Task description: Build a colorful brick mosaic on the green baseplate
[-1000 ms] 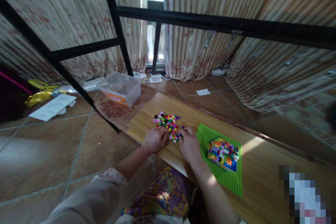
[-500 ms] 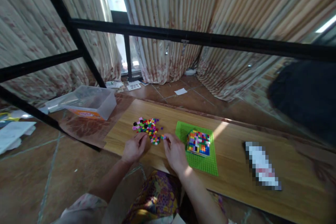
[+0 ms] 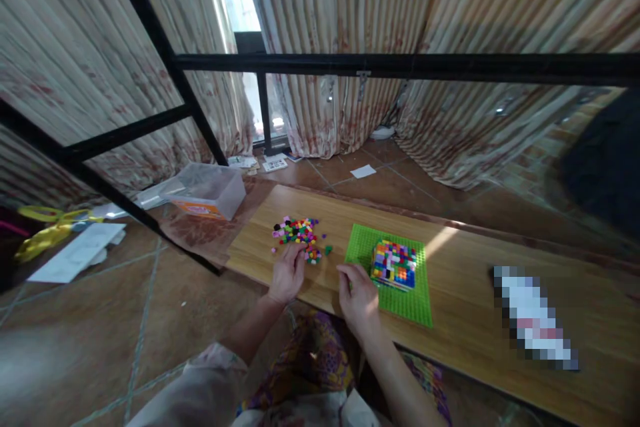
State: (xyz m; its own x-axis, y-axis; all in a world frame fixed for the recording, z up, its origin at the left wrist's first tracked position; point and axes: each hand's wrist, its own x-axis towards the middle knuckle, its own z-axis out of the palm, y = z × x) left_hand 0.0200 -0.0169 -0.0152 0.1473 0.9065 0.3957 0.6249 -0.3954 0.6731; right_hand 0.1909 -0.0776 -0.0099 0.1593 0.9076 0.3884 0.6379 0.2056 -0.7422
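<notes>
A loose pile of small coloured toy bricks [image 3: 296,230] lies on the wooden table. My left hand [image 3: 287,275] is at the pile's near edge, its fingers curled together beside a small cluster of bricks [image 3: 313,254]. What they hold, if anything, is hidden. Just left of the green baseplate [image 3: 359,240], my right hand [image 3: 359,295] is closed in a pinch, and anything between its fingertips is too small to make out. On the baseplate stands a square block built of multicoloured bricks [image 3: 394,263]. A green brick [image 3: 328,249] lies between the cluster and the baseplate.
A clear plastic box [image 3: 220,193] with an orange label stands beyond the table's left end. A blurred-out flat item [image 3: 533,317] lies on the table [image 3: 465,280] at right. Black metal bars [image 3: 300,65] cross in front of the curtains. Papers [image 3: 83,250] lie on the floor.
My right hand has drawn away from the brick cluster toward the baseplate. My left hand has come closer to the cluster. The view has turned a little left.
</notes>
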